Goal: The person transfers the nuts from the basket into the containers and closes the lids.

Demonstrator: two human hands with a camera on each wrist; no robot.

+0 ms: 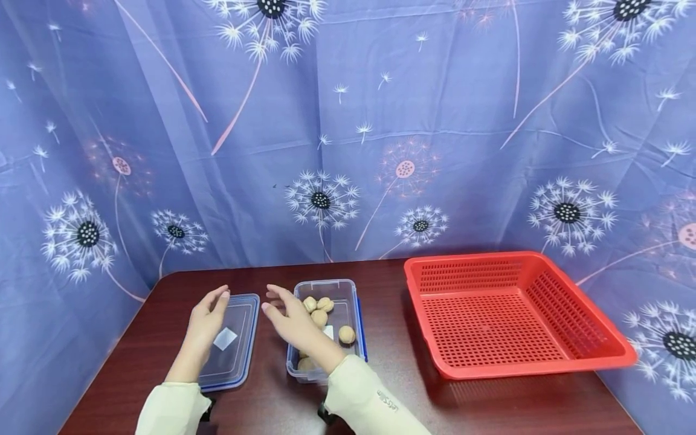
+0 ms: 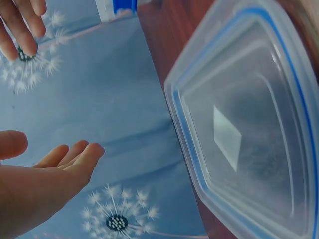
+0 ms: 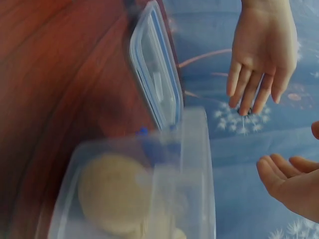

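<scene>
My left hand hovers over a clear lid with a blue seal, its fingers loosely extended and nothing in them. The lid lies flat on the table, a white label on it. Facing it, my right hand is held above the left side of a clear plastic box, also holding nothing. Several round tan walnuts lie inside the box, and one walnut sits apart at its right. My right hand and forearm hide part of the contents. In the right wrist view both palms face each other, apart.
A red perforated plastic basket stands on the right of the dark wooden table. Behind the table hangs a blue curtain with a dandelion print. A blue clasp hangs along the box's right side.
</scene>
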